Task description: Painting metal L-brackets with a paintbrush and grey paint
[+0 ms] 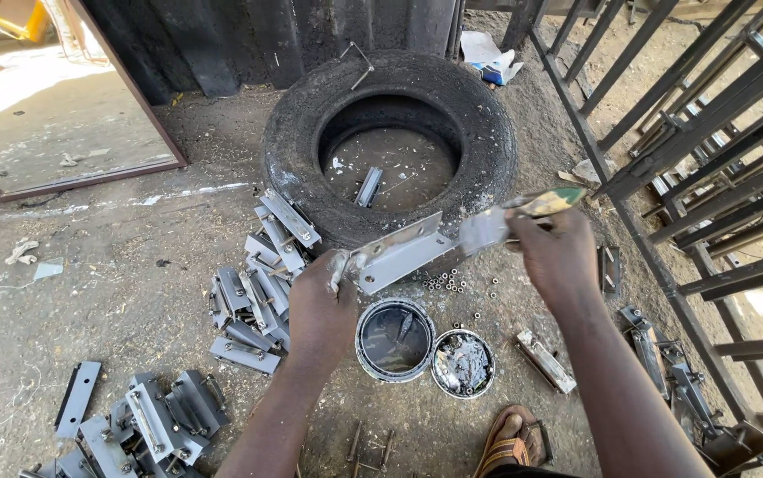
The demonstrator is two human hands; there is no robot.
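Left hand [321, 305] grips a grey metal bracket [399, 252]; right hand [558, 252] holds what looks like a paintbrush [523, 212] on it, above the paint can [394, 339].

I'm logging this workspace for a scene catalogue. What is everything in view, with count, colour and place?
tyre: one, black, lying flat on the ground at top centre
metal bracket: one, grey, held up over the tins
paintbrush: one, grey bristles, touching the bracket's right end
paint tin: one, grey paint inside, on the ground below the bracket
tin lid: one, smeared grey, right of the tin
painted brackets: a pile, grey, left of the tyre; count unclear
bracket pile: grey, bottom left
iron gate: dark bars, right side
sandalled foot: one, bottom centre
left hand: grips the bracket's left end
right hand: holds the paintbrush
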